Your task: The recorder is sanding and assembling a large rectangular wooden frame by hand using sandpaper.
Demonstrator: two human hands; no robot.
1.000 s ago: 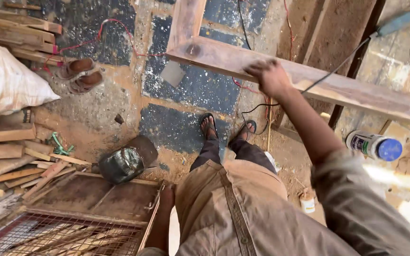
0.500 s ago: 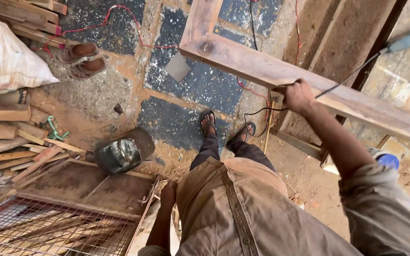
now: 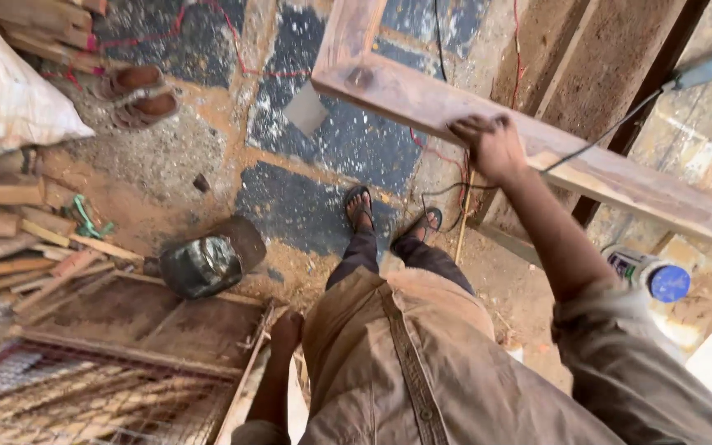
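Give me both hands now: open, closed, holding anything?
Left hand: hangs by the hip beside a wooden panel edge; whether it grips it cannot be told.
Right hand: closed on the wooden beam.

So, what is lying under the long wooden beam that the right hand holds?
Under the wooden beam near the right hand: dark floor patches, red wire, black cable. The strip directly beneath it is covered.
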